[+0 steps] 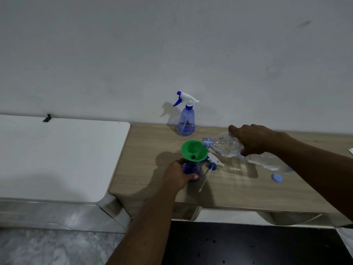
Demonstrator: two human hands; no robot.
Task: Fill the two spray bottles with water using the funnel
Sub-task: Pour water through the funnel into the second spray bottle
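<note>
Two spray bottles [186,119] [191,169], one funnel [192,148]

Near spray bottle [192,167] half behind left hand [179,175], water bottle [223,145] base hidden

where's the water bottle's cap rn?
Head view, right side: the light blue cap lies on the wooden table, right of the detached spray head.
</note>
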